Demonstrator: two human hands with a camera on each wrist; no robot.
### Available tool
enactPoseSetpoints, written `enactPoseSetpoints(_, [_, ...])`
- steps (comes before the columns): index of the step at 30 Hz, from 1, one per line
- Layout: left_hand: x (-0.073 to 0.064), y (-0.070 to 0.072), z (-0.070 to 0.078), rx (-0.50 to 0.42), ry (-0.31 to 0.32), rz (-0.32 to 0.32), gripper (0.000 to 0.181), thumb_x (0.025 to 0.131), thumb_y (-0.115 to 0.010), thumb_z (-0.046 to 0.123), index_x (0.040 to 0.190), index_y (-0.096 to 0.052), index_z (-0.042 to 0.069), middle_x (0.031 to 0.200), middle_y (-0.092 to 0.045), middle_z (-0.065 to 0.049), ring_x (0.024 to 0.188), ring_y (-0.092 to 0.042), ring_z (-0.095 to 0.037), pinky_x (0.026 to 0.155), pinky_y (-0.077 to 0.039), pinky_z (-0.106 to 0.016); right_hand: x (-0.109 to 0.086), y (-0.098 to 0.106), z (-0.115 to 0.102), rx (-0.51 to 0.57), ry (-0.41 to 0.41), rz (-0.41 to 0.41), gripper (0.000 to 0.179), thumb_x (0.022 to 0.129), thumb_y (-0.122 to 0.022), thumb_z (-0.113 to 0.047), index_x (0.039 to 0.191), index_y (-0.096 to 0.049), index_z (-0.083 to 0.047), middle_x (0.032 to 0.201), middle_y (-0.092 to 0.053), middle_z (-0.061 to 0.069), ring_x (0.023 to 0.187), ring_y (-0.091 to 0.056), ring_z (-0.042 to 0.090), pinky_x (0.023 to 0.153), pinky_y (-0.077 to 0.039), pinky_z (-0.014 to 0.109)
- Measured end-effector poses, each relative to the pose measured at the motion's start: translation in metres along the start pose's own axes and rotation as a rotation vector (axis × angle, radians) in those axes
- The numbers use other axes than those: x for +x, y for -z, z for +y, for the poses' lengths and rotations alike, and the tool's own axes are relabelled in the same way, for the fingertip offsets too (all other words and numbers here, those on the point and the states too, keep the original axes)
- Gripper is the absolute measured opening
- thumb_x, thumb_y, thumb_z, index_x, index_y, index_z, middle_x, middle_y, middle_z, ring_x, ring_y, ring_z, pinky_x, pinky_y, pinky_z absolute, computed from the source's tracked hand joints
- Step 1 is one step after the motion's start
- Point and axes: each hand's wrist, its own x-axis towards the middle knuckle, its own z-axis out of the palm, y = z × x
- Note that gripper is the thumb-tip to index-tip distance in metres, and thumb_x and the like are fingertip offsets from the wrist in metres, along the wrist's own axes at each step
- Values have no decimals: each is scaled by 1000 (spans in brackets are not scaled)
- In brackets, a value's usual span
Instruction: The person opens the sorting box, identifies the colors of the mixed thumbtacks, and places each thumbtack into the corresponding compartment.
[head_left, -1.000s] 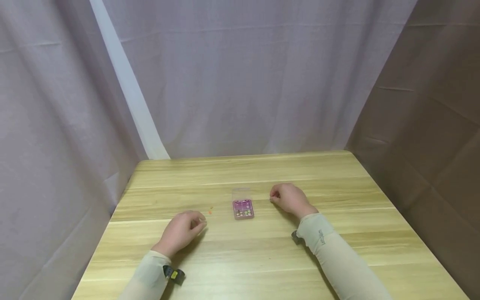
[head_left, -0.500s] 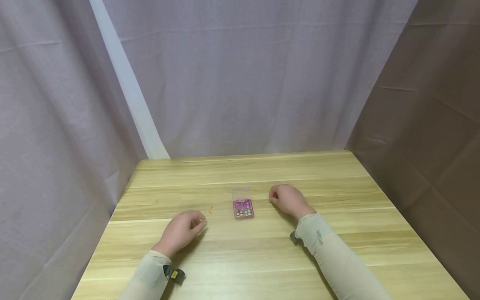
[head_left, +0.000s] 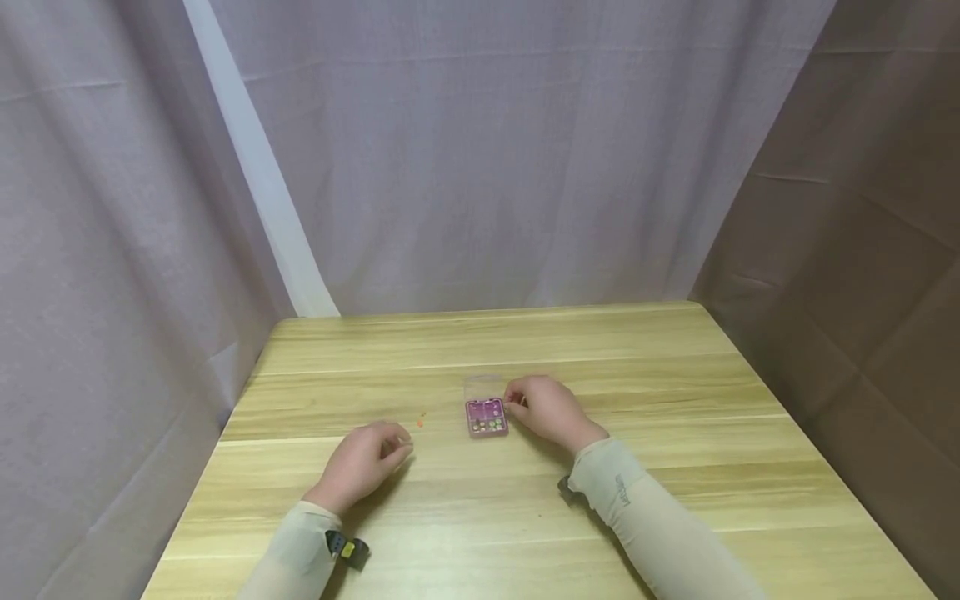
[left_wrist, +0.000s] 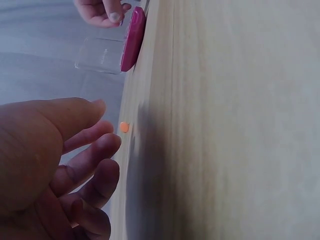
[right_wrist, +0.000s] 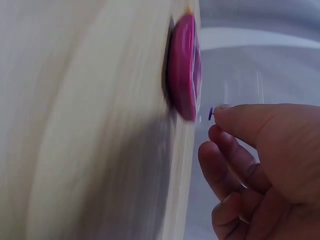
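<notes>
My right hand is at the right edge of a small pink-purple compartment box. Between its thumb and forefinger it pinches a small flat purple piece, seen nearly edge-on. The box's clear lid stands raised at the far side. Several small round pieces, some green, lie in the front compartments. To the left, my left hand has its fingers loosely bent with nothing in them. Just beyond its fingertips, a small orange disc lies on the table.
The wooden table carries the box near its middle. A tiny brownish-orange piece lies just behind the orange disc. Grey curtains hang behind the table and along its sides.
My right hand has moved left, from apart on the right to the box's right edge, with the purple piece in its fingers. The left hand has stayed in place.
</notes>
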Motion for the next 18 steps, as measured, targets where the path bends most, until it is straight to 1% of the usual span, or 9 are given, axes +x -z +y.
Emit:
enactPoseSetpoints(5, [0, 0, 0, 2, 11, -1, 8, 99, -84, 23, 99, -77, 26, 85, -68, 17, 76, -62, -1, 75, -57, -34, 5, -9, -11, -10, -2, 2, 8, 99, -84, -20, 96, -77, -24, 90, -72, -11, 83, -66, 10, 84, -60, 39])
enactPoseSetpoints(9, [-1, 1, 0, -1, 6, 2, 7, 98, -84, 22, 99, -78, 25, 85, -68, 17, 76, -62, -2, 75, -57, -35, 7, -14, -13, -19, -5, 5, 10, 98, -84, -20, 94, -77, -25, 90, -73, -12, 84, -67, 10, 85, -60, 39])
enactPoseSetpoints(15, [-1, 2, 1, -8, 26, -4, 7, 99, -84, 23, 100, -78, 25, 86, -68, 16, 76, -63, -2, 77, -57, -36, 9, -17, -15, -35, 7, 11, 11, 98, -84, -20, 93, -75, -24, 88, -72, -11, 82, -66, 11, 81, -60, 39])
enactPoseSetpoints(18, [-2, 3, 1, -14, 26, -3, 7, 99, -84, 22, 100, -78, 24, 86, -68, 15, 77, -63, -3, 77, -58, -36, 10, -18, -16, -32, 7, 10, 11, 98, -84, -21, 93, -76, -24, 88, -71, -11, 81, -65, 11, 81, -59, 39])
